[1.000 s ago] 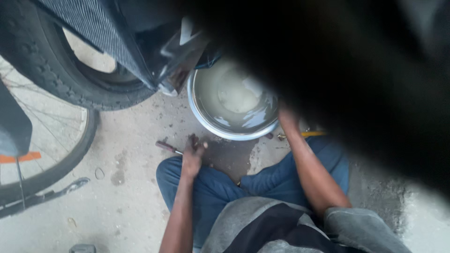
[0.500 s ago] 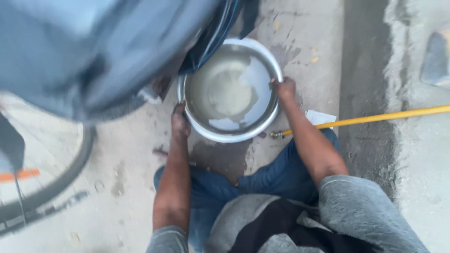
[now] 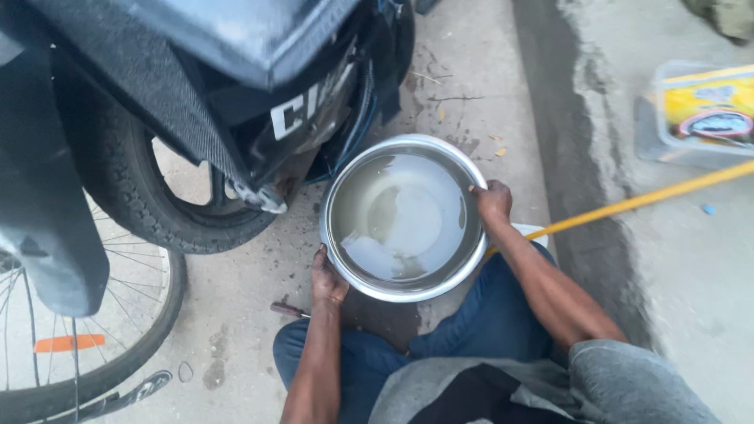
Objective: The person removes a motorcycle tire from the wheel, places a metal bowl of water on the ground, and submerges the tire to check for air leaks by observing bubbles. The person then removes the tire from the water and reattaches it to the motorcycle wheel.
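Note:
A round steel basin [image 3: 339,188] holding cloudy water sits on the concrete floor in front of my knees. My left hand [image 3: 327,276] grips its near-left rim. My right hand [image 3: 493,201] grips the right rim, fingers curled over the edge. I squat in blue trousers and a grey top. A small dark tool [image 3: 289,310] lies on the ground beside my left wrist.
A motorcycle rear wheel [image 3: 149,204] and dark bodywork stand just left of and behind the basin. A bicycle wheel [image 3: 94,345] is at the lower left. A yellow stick [image 3: 644,200] runs right toward a clear plastic box [image 3: 699,114].
My left hand went from the ground by the tool up to the basin's rim. Both hands now hold the basin, and my view has shifted to look straight down on it.

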`<state>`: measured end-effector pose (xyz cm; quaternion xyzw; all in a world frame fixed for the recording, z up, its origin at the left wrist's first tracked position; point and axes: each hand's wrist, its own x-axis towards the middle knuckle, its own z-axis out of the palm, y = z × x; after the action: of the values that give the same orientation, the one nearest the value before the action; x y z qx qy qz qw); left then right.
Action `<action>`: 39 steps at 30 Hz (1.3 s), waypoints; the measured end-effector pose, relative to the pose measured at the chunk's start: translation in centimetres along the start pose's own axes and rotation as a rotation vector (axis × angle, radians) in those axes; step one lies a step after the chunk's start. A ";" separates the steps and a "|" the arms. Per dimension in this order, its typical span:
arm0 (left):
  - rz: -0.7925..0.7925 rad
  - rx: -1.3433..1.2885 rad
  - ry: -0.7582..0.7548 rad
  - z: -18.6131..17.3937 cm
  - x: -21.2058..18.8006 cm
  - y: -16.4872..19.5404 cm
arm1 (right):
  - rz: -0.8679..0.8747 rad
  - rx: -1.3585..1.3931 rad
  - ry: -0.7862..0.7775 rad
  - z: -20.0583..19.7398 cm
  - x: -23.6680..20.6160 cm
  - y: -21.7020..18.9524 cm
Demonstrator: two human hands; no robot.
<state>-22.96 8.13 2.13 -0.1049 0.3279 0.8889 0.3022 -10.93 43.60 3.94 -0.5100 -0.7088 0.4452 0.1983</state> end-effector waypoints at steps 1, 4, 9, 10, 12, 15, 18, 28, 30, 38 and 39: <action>0.024 -0.014 -0.028 0.2 -1.3 -0.1 | -0.040 0.005 0.013 -1.1 -0.2 0.2; 0.009 -0.012 -0.115 2.2 -5.9 -0.6 | -0.109 -0.165 -0.012 -5.2 0.0 1.2; -0.044 0.051 -0.353 8.0 -15.6 -0.8 | -0.350 -0.126 0.135 -15.5 -2.0 3.7; -0.071 0.060 -0.403 9.2 -17.5 -0.9 | -0.129 0.051 0.063 -17.6 -2.6 3.6; -0.097 0.059 -0.511 11.8 -20.7 -1.3 | -0.151 0.376 0.044 -22.7 -5.1 3.5; -0.179 -0.016 -0.668 14.6 -24.2 -2.5 | -0.006 0.385 0.049 -31.0 -9.6 2.7; -0.290 -0.048 -0.722 16.0 -26.3 -5.0 | 0.035 0.334 0.095 -38.8 -13.5 2.3; -0.599 -0.094 -0.844 19.3 -28.7 -18.2 | 0.226 0.363 0.351 -56.3 -21.3 11.2; -0.648 -0.070 -0.965 20.0 -28.7 -19.8 | 0.316 0.333 0.442 -57.9 -22.4 13.3; -0.797 0.338 -1.082 22.8 -30.1 -24.9 | 0.455 0.265 0.565 -61.8 -26.2 19.7; -0.793 0.442 -1.099 23.0 -30.3 -25.1 | 0.432 0.210 0.567 -62.2 -26.4 20.2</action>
<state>16.67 23.93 18.27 0.3107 0.2376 0.5491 0.7386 56.42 48.22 24.37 -0.7278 -0.4520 0.3881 0.3397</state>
